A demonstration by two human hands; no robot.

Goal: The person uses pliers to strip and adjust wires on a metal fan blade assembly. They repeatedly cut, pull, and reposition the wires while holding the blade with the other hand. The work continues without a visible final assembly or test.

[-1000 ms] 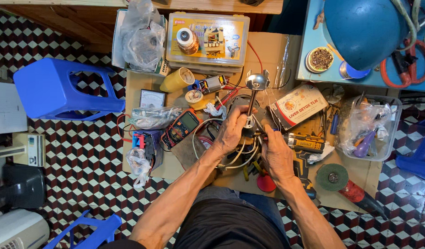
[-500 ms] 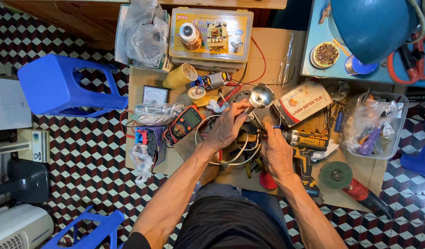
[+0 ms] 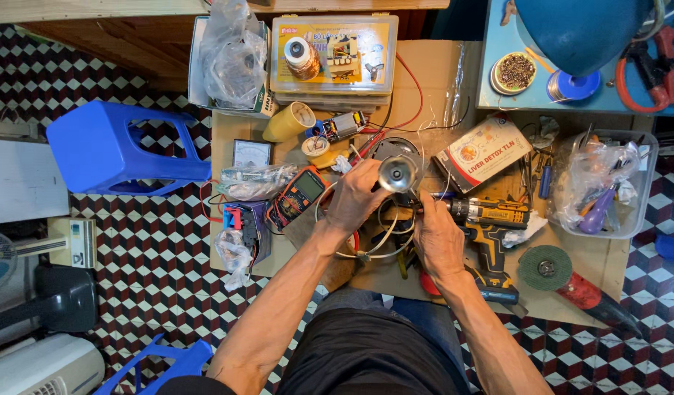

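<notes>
**Two hands on a shiny metal part above a crowded cardboard-topped table**

The left hand [image 3: 359, 197] has its fingers curled around a small round metal part [image 3: 397, 174], polished and dome-like, held up at the middle of the table [image 3: 432, 73]. The right hand [image 3: 438, 238] sits just right of and below that part, fingers closed narrow on something beneath it; what they grip I cannot tell. White cable loops [image 3: 381, 245] hang under both hands.

Taking the metal part as the landmark: well above it lies a flat, clear-lidded plastic case [image 3: 333, 55] with a yellow printed card inside. Up and to the left stands a box holding a crumpled clear plastic bag [image 3: 234, 55], and nearer, a roll of yellow tape [image 3: 289, 121]. Just right of the part lies a flat white and red carton [image 3: 483, 152], tilted. Left of it rests an orange-edged multimeter [image 3: 296, 197] with a grey screen. Just to the right, beside the right hand, lies a yellow and black cordless drill [image 3: 487, 219], and beyond that a green grinding disc [image 3: 545, 267] on a red-bodied tool. Far right sits a clear tub [image 3: 629, 219] of bagged tools. Far left, on the checkered floor [image 3: 154, 256], a blue plastic stool [image 3: 117, 146] lies tipped over.
</notes>
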